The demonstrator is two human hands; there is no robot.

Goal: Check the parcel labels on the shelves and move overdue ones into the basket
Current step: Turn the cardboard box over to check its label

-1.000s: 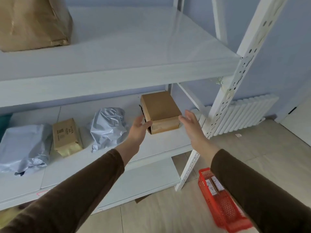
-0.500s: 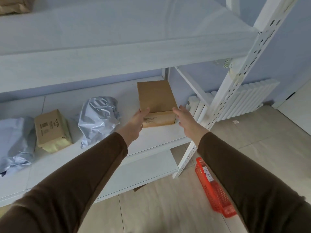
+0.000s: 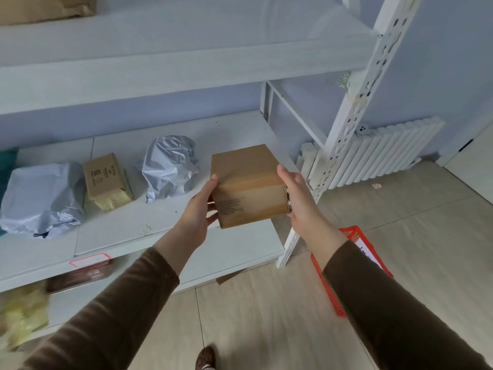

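A brown cardboard box point(image 3: 246, 182) hangs just off the front right edge of the middle shelf point(image 3: 120, 231), clamped between my hands. My left hand point(image 3: 198, 212) presses its left side and my right hand point(image 3: 298, 198) its right side. Faint printed text shows on the box's near face. The red mesh basket point(image 3: 329, 292) lies on the floor below my right forearm, which hides most of it; a white label shows inside. On the shelf remain a grey poly bag point(image 3: 169, 166), a small brown parcel point(image 3: 105, 180) and a larger grey poly bag point(image 3: 42, 198).
The white slotted upright point(image 3: 354, 108) of the rack stands right of the box, with a white radiator point(image 3: 386, 153) behind it. The upper shelf point(image 3: 160, 62) overhangs, a brown paper bag point(image 3: 45, 6) on it. A lower shelf point(image 3: 240, 252) holds dark and yellowish parcels at left. My shoe point(image 3: 205, 357) is on the floor.
Both hands closed on the box's sides and pulled it forward off the back of the shelf toward me; it now sits lifted at the shelf's front edge.
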